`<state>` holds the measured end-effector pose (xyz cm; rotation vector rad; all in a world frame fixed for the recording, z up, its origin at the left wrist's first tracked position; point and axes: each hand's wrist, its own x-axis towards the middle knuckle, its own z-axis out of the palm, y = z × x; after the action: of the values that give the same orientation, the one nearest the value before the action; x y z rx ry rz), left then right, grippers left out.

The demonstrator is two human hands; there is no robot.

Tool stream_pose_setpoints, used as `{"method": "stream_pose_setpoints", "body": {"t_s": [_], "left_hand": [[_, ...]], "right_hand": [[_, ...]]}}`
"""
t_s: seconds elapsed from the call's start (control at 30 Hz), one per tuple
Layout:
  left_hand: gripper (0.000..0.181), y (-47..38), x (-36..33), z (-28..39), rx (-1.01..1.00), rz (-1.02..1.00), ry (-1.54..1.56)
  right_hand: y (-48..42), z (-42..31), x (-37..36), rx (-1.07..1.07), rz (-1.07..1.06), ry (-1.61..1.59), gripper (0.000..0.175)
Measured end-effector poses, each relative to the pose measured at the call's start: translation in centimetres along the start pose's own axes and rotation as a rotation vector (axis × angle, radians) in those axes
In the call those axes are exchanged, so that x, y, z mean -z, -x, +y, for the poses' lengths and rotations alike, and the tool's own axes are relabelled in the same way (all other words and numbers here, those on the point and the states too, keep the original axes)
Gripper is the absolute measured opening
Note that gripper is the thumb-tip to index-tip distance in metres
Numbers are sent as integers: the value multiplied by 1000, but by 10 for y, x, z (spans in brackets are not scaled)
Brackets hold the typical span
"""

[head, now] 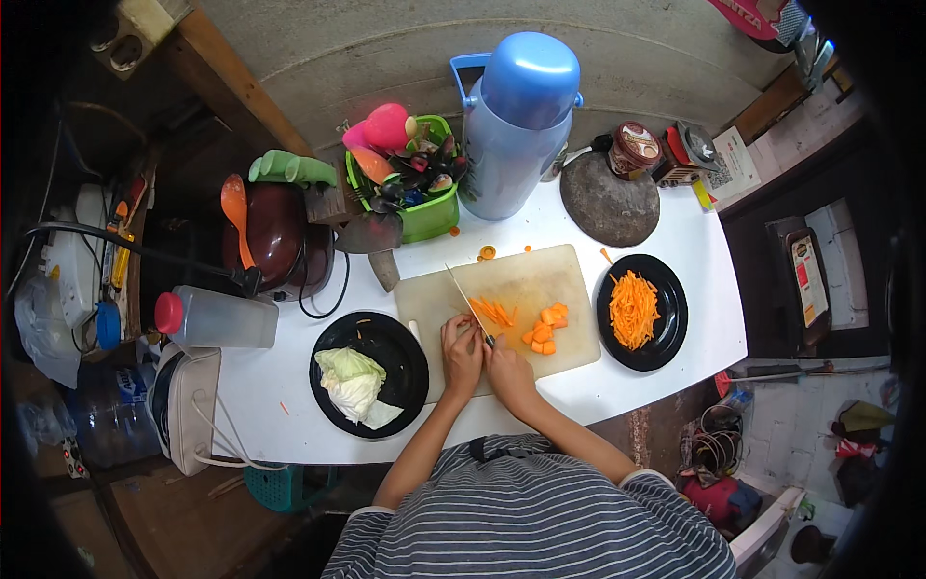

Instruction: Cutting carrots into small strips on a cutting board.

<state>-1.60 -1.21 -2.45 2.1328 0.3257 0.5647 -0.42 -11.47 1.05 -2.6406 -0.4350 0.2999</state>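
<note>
My right hand (508, 368) grips the handle of a kitchen knife (469, 304), whose blade points up and left over a pale cutting board (499, 271). Close beside it on the left, my left hand (461, 354) rests on the board with fingers bent near the blade; whether it holds a piece is hidden. Carrot strips (494, 311) lie right of the blade, and carrot chunks (546, 329) sit farther right. A black plate (676, 336) at the right bears shredded carrot (634, 311). On the left, another black plate (416, 362) holds part of a cabbage (352, 383).
Behind the board stand a green basket of spoons (427, 224), a tall blue thermos flask (517, 130) and a round stone mortar (610, 199). A dark red appliance (278, 239) and a plastic bottle with a red cap (224, 317) are at the left.
</note>
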Motion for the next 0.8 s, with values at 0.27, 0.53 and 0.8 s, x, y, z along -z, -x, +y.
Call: {"method": "stream_pose_setpoints", "body": {"t_s": [0.27, 0.53, 0.8], "left_hand": [[20, -7, 4, 4, 59, 48, 58], [16, -14, 5, -6, -38, 18, -86], [15, -17, 4, -11, -127, 27, -144]], "right_hand": [[-25, -2, -11, 64, 72, -21, 31], [-8, 2, -11, 29, 35, 13, 31], [-45, 27, -6, 11, -172, -238, 42]]}}
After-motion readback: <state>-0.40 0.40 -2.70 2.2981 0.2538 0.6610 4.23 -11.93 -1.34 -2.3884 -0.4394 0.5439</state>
